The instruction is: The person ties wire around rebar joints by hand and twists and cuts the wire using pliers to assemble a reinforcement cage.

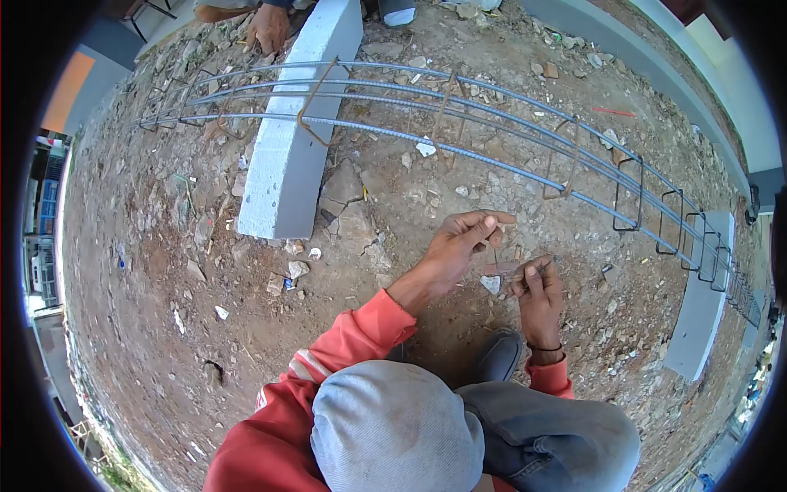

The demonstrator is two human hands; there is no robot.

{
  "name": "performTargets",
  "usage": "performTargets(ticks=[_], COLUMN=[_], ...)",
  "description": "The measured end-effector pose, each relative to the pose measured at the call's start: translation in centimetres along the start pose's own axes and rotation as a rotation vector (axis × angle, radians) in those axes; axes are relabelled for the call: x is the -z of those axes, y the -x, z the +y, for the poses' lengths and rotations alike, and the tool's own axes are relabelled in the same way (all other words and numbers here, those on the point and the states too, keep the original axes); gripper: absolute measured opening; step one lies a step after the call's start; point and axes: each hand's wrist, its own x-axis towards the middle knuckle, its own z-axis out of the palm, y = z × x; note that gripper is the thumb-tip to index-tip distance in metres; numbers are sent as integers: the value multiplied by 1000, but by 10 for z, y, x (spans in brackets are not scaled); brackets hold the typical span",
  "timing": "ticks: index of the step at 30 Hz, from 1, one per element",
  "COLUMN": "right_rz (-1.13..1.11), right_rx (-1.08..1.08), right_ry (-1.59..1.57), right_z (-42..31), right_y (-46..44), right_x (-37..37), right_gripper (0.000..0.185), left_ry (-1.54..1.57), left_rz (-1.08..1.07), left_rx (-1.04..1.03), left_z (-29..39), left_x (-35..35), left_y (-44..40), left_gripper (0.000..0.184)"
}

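My left hand (pixel 461 246) hovers over the dirt in front of me, its thumb pressed against the bent fingers. Close on its right, my right hand (pixel 539 297) is curled, with thumb and fingertips together. Whatever either hand pinches is too small to make out. Beyond both hands runs a long cage of steel rebar (pixel 385 129), apart from them. Bent square stirrups (pixel 630 193) encircle its bars, rusty ones toward the middle and darker ones packed toward the right end.
A long white-grey block (pixel 283 176) lies under the cage at left, and another pale block (pixel 697 316) under its right end. Another person's hand (pixel 268 29) is near the ground at the far left. Stones and broken rubble (pixel 348 184) litter the soil around my shoe (pixel 498 357).
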Motion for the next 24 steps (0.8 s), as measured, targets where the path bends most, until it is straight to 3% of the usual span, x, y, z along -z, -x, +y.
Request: performTargets(ticks=[1,3,4,6,7,9,13,17,19,21,24], right_rz=[-9,-85,-89,-269,-270,-514,-558,-718,-555,-509,-267], right_rx=[2,7,9,-27,-22,184,213,18,-247,-185,208], right_ry=[7,376,388,849,860,1298,1419,1261,1062,959,1013], right_z=[-1,-8,-17,-50,-74,-132,-187,-163,-142,-110,-72], right_y=[1,-1,-2,-5,-6,-7,-14,-30,-39,-46,-61], right_x=[2,7,10,9,2,-24,-70,-87,-96,-97,-115], right_gripper=[9,10,10,22,22,39,45,26,12,11,8], left_ry=[5,-105,-95,-159,-152,-99,-45,-199,-593,-804,-803], left_rz=[2,93,92,20,17,-23,-204,-259,-102,185,836], left_rx=[-11,49,42,66,57,57,-52,-315,-541,-683,-762], left_z=[4,14,14,11,13,19,33,57,72,94,113], left_x=[1,2,7,19,17,6,-13,-26,-15,11,73], left_y=[2,7,7,4,6,14,16,18,19,27,33], left_gripper=[29,34,34,38,38,37,34,31,27,25,34])
